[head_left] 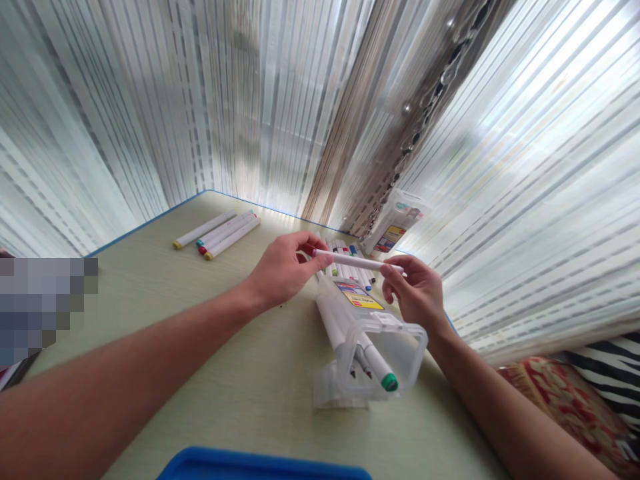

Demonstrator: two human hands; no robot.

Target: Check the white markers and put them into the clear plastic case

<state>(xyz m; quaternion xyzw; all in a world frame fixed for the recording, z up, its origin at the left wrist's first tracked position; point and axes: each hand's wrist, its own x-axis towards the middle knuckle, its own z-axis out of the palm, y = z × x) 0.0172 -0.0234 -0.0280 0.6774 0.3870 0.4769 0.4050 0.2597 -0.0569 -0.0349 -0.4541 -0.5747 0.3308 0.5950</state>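
A white marker [354, 260] with a pinkish end is held level between my two hands. My left hand [283, 270] pinches its left end, and my right hand [415, 287] grips the right end. Just below lies a clear plastic marker case [333, 320] on its side, its open mouth facing me. Inside it are a green-ended marker [380, 367] and other markers with dark tips showing. Behind the held marker, several markers [345, 270] with coloured ends lie in a row, partly hidden by my hands and the case.
Several white markers [227, 237] lie at the back left of the table [240, 373]. Another clear case [397, 223] stands at the back right, near the curtain [280, 100]. A blue object [260, 467] edges into view at the front. Patterned fabric [560, 393] is at the right.
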